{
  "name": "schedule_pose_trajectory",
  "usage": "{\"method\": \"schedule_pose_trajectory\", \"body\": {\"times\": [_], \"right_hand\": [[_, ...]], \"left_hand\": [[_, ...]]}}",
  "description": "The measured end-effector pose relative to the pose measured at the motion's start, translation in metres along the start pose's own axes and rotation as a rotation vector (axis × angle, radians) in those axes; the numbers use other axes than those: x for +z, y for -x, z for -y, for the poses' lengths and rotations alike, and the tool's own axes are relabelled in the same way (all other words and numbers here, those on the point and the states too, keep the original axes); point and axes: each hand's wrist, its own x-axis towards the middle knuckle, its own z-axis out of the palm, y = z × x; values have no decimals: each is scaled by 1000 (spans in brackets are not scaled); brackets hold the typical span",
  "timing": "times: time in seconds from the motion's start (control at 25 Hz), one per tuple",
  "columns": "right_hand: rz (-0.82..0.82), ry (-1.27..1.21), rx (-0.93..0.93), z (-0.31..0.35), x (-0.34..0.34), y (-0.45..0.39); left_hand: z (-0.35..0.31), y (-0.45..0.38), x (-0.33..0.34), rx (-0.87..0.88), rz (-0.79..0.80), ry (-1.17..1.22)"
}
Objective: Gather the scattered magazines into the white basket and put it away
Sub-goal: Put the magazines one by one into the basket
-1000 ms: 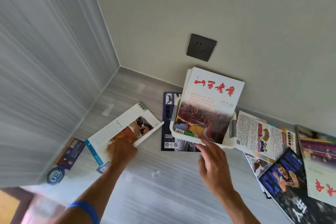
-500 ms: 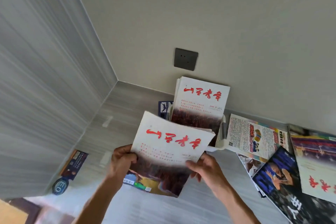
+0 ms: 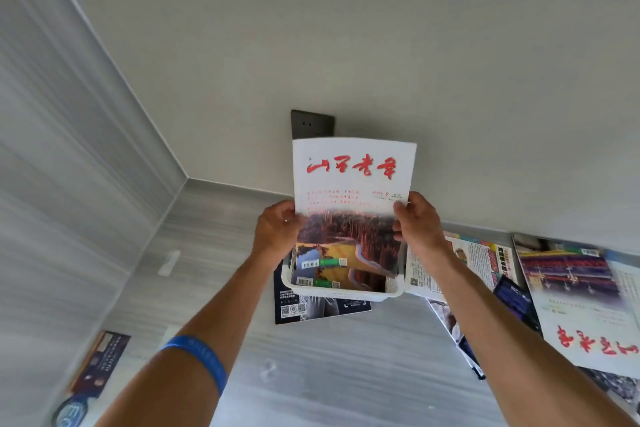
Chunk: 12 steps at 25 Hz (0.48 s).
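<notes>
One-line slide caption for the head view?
Both hands, left and right, lower a red-titled magazine upright into the white basket.

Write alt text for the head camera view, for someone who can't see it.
Both hands, left hand and right hand, hold a red-titled magazine upright in a white basket on a grey surface. More magazines lie scattered to the right.

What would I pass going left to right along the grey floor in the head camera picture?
Dark leaflet by the left wall → dark blue magazine under the basket → white plastic basket → colourful text-covered magazine → white magazine with upside-down red title.
</notes>
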Motion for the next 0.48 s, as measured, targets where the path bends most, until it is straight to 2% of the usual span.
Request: {"method": "schedule_pose_trajectory", "body": {"times": [0.08, 0.16, 0.2, 0.32, 0.48], "right_hand": [[84, 209, 13, -22, 8, 1], [99, 488, -125, -52, 13, 20], [158, 591, -220, -67, 18, 34], [368, 854, -448, -106, 35, 70], [197, 1066, -494, -118, 47, 67]], "left_hand": [[33, 8, 5, -127, 15, -139], [73, 30, 10, -239, 41, -235], [91, 41, 13, -289, 48, -256], [122, 59, 24, -460, 42, -119], [134, 56, 36, -633, -48, 170]]}}
